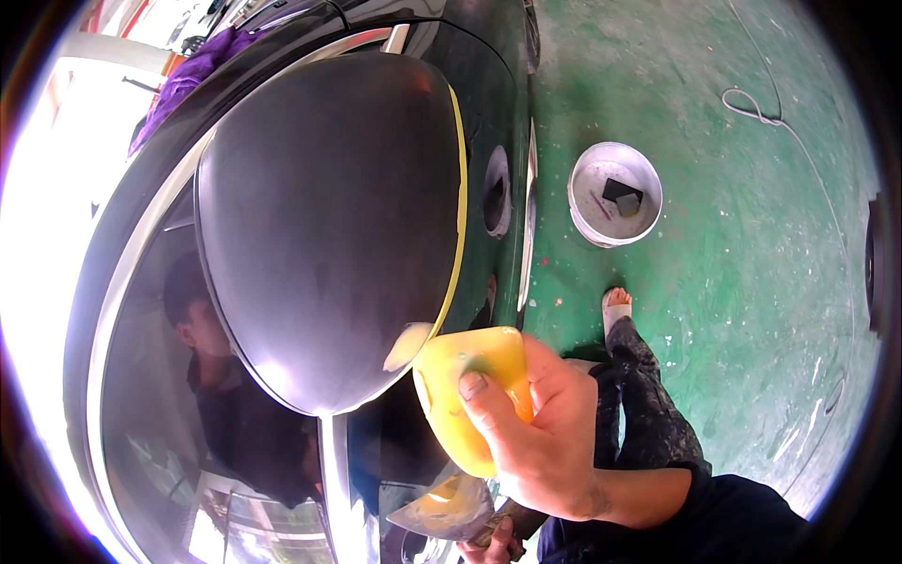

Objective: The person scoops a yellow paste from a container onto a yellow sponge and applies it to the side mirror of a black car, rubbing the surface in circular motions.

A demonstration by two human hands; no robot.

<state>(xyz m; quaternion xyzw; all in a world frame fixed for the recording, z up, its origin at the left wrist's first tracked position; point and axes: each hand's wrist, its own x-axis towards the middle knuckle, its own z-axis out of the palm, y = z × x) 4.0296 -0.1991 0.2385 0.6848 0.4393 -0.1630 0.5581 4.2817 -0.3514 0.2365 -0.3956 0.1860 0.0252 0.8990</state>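
Note:
My right hand (542, 430) grips a flexible yellow spreader (465, 395), its edge at the lower right rim of a dark, matte car mirror housing (331, 211). A pale patch of filler (409, 345) lies on the housing beside the spreader, and a yellow strip (461, 183) runs along the housing's right edge. Below, my left hand (497, 546) is partly hidden and holds the handle of a broad metal putty knife (451, 507) with yellow filler on its blade. A light trim strip (335, 479) runs below the housing.
A white bucket (576, 211) holding liquid and dark pads (622, 192) stands on the green floor (740, 282). A thin cable (810, 151) crosses the floor at right. Purple cloth (187, 84) lies at upper left. The glossy black car body surrounds the housing; a foot (618, 303) is near the bucket.

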